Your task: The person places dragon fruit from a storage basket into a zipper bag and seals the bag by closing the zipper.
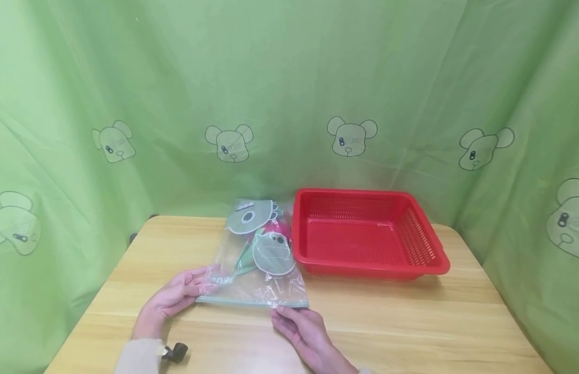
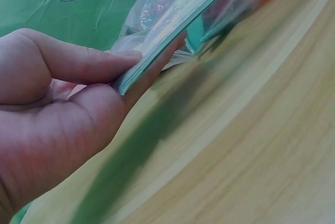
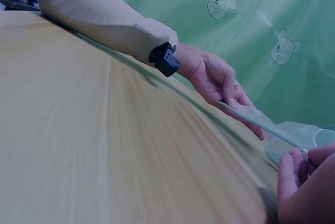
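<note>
Your right hand sits nearest the camera, low on the wooden surface, and its fingers pinch the near right corner of the clear zip bag. Your left hand takes the near left corner: in the left wrist view the thumb lies on top of the pale green sealed strip and the other fingers curl beneath it, so that edge is lifted a little off the surface. Both hands are closed on the bag, not spread wide.

Between your hands, the sealed strip runs left to right and faces you. From there the bag stretches away toward the green curtain, so its long axis points from you toward the back of the surface. Inside it you can see round grey-green cartoon pieces and something pink; what they are exactly cannot be told.

Just beside the bag's far right side stands the red basket, whose left wall is close to the bag or touching it; you cannot tell which. On your left wrist, at the cream sleeve's cuff, sits a small black camera mount.
</note>
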{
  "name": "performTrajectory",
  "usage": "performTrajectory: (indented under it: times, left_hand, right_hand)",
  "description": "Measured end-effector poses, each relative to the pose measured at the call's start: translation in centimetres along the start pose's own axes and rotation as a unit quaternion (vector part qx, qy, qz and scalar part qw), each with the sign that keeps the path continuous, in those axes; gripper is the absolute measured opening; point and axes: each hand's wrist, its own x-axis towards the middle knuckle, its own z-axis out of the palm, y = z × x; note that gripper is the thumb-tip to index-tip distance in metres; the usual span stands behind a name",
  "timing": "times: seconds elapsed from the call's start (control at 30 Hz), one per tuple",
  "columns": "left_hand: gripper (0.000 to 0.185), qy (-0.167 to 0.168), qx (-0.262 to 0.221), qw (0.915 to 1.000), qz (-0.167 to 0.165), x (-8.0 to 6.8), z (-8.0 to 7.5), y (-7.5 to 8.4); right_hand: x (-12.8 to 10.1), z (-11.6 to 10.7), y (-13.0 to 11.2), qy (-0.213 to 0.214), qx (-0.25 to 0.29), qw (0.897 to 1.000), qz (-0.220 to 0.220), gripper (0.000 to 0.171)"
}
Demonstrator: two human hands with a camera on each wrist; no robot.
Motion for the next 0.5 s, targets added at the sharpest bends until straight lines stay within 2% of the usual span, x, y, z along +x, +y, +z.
performTrajectory:
  times: [0.27,0.5]
  left_hand:
    - [0.069,0.010,0.004,0.9999,-0.004,0.3,-0.2,-0.1]
    - [0.069,0.006,0.006,1.0000,0.004,0.1,-0.3,-0.2]
  right_hand:
    - [-0.3,-0.8,-0.6,-0.007,0.003,1.000,0.005,0.043]
    - [-0.3,-1.4,-1.1,-0.003,-0.003,1.000,0.006,0.033]
